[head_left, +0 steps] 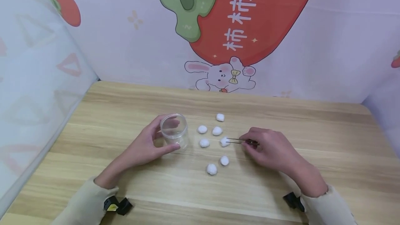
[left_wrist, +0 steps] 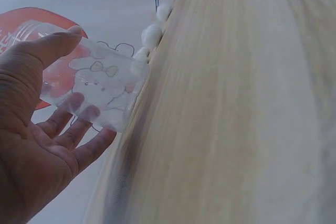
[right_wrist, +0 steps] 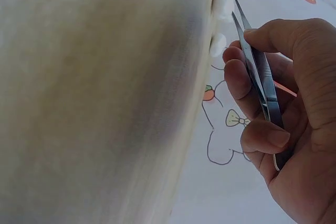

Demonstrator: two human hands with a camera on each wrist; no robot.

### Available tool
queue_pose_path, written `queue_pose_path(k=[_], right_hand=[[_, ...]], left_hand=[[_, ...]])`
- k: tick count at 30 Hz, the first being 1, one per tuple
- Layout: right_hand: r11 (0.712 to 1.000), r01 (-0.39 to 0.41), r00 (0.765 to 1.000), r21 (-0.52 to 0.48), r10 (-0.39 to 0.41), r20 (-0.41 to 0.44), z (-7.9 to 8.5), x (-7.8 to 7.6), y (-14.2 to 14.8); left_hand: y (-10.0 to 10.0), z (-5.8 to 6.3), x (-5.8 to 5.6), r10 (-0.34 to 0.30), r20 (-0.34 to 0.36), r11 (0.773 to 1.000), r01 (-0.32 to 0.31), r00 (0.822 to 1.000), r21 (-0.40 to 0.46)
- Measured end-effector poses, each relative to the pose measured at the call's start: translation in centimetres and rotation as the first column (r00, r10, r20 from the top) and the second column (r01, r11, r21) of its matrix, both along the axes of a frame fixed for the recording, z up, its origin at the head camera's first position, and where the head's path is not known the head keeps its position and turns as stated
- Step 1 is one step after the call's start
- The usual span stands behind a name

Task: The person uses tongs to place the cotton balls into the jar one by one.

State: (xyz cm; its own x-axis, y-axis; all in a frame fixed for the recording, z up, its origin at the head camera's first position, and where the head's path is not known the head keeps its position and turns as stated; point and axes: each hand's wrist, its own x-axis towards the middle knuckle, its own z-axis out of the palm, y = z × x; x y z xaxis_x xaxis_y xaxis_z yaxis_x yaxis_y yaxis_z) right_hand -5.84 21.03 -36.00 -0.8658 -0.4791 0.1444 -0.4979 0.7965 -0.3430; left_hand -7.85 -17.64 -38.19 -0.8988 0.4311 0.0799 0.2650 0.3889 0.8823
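Note:
My left hand (head_left: 140, 150) holds a clear plastic jar (head_left: 175, 135) on the table, thumb on the near side and fingers round the far side. The jar's mouth faces up without a lid, and the left wrist view shows its transparent wall (left_wrist: 105, 85). In my right hand (head_left: 275, 150) is a pair of metal tweezers (right_wrist: 269, 98), pinched between thumb and fingers. The tweezers' two tips point left, slightly apart, and overlap a white cotton ball (head_left: 224, 141) in the head view. Several more cotton balls (head_left: 204, 143) lie between the two hands.
The wooden table (head_left: 156, 197) ends at a back wall hung with a printed cloth (head_left: 297, 61) showing a big red fruit and a rabbit. Another printed cloth (head_left: 28, 89) stands along the left edge. Small black devices (head_left: 124, 206) sit at both wrists.

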Motion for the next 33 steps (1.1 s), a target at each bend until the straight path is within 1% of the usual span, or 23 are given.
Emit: queue_pose_path(k=[8,13,21,27,33], right_hand=[[1.000,0.004,1.000,0.011,-0.003,-0.012,-0.34,-0.01,-0.17],[1.000,0.008,1.000,0.011,-0.008,-0.005,-0.58,0.04,-0.37],[1.000,-0.008,1.000,0.013,0.008,0.008,-0.47,-0.15,-0.73],[1.000,-0.013,1.000,0.012,0.013,0.011,-0.56,-0.26,-0.66],[1.000,-0.026,0.999,-0.012,0.025,-0.023,-0.68,-0.36,-0.51]], left_hand=[[0.10,0.26,-0.24,0.002,0.004,1.000,-0.002,1.000,0.002],[0.10,0.21,-0.16,0.002,0.007,1.000,-0.002,1.000,-0.002],[0.12,0.22,0.03,0.017,0.006,1.000,-0.017,1.000,-0.014],[0.12,0.12,0.02,0.015,0.000,1.000,-0.015,1.000,-0.016],[0.08,-0.06,-0.01,0.012,-0.008,1.000,-0.012,1.000,-0.014]])
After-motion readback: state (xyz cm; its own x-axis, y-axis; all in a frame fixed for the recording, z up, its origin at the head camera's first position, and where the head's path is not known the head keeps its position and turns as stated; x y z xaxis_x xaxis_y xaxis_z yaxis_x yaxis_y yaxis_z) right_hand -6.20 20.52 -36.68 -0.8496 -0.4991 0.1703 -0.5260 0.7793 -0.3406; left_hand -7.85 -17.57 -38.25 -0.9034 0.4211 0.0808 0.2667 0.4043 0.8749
